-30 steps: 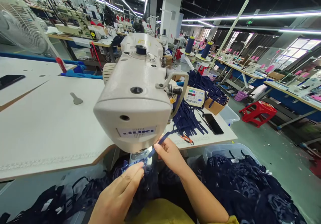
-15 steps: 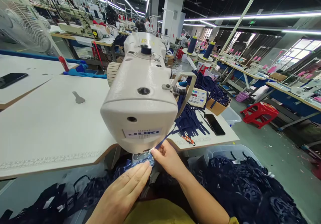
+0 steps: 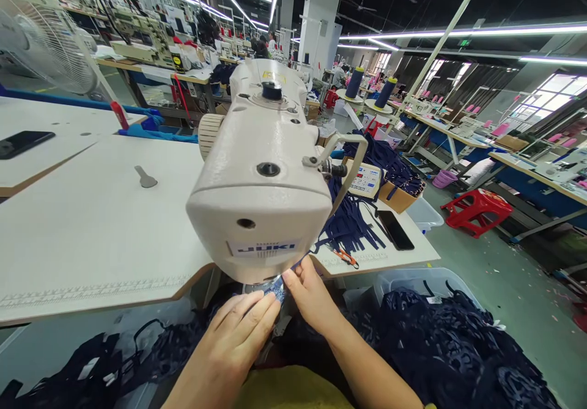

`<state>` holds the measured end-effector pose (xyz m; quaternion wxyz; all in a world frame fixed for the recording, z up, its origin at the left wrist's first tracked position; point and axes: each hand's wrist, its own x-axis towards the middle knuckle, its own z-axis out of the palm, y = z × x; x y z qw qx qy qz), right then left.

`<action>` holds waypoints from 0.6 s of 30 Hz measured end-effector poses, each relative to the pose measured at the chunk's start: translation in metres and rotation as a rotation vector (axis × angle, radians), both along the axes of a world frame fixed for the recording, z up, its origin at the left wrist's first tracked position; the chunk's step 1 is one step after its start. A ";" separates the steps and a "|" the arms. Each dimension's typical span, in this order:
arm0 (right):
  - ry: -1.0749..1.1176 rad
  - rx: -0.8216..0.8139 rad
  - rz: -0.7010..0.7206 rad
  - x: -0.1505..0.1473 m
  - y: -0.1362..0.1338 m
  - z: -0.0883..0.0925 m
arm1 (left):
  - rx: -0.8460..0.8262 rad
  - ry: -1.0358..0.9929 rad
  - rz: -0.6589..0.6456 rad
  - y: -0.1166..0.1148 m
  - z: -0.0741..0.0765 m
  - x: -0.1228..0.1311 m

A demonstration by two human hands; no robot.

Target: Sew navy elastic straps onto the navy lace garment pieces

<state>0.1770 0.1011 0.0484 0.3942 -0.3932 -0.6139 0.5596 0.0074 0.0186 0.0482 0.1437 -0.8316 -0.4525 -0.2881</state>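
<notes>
A cream Juki sewing machine (image 3: 261, 176) fills the middle of the view, its head facing me. Under its head lies a piece of navy lace fabric (image 3: 274, 287). My left hand (image 3: 238, 335) rests on the fabric with fingers stretched flat, pressing it down just below the machine head. My right hand (image 3: 309, 293) pinches a narrow navy strap (image 3: 298, 262) beside the needle area, which the machine head hides. The strap runs up and right toward a bundle of navy straps (image 3: 348, 222) on the table.
A white sewing table (image 3: 92, 225) spreads left. On its right part lie small orange snips (image 3: 343, 256), a black phone (image 3: 395, 230), a control panel (image 3: 364, 180) and a cardboard box (image 3: 397, 198). Clear bins of navy lace (image 3: 449, 342) sit at the lower right. A red stool (image 3: 479, 204) stands in the aisle.
My left hand has slid up and flattened on the fabric under the machine head. My right hand has drawn closer to the needle area with the strap. The view has shifted slightly.
</notes>
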 end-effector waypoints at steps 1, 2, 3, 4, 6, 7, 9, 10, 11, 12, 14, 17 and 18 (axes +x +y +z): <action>-0.014 0.007 -0.011 -0.001 0.001 -0.001 | -0.003 0.010 -0.001 0.000 0.001 0.000; -0.042 0.019 -0.021 -0.002 0.002 -0.001 | 0.003 0.022 -0.001 -0.001 0.002 0.001; -0.081 0.038 -0.037 -0.003 0.004 0.000 | 0.012 0.039 0.002 -0.001 0.003 0.001; -0.122 0.064 -0.059 -0.005 0.007 0.001 | 0.025 0.061 0.009 -0.002 0.003 0.002; -0.196 0.124 -0.083 -0.008 0.014 0.005 | 0.052 0.103 0.034 -0.003 0.004 0.005; -0.221 0.154 -0.078 -0.010 0.019 0.008 | 0.064 0.117 0.049 -0.003 0.004 0.007; -0.248 0.202 -0.041 -0.012 0.026 0.014 | 0.080 0.125 0.080 -0.003 0.002 0.011; -0.256 0.218 -0.015 -0.014 0.030 0.016 | 0.095 0.113 0.099 -0.003 0.000 0.014; -0.265 0.229 0.009 -0.014 0.033 0.017 | 0.107 0.096 0.122 -0.002 -0.001 0.017; -0.276 0.238 0.028 -0.015 0.036 0.017 | 0.120 0.073 0.147 -0.002 -0.002 0.020; -0.302 0.250 0.053 -0.016 0.041 0.014 | 0.139 0.022 0.192 0.000 -0.003 0.026; -0.321 0.251 0.062 -0.017 0.047 0.006 | 0.174 -0.020 0.221 0.002 -0.002 0.031; -0.319 0.248 0.065 -0.018 0.049 0.003 | 0.183 -0.028 0.228 0.003 -0.002 0.032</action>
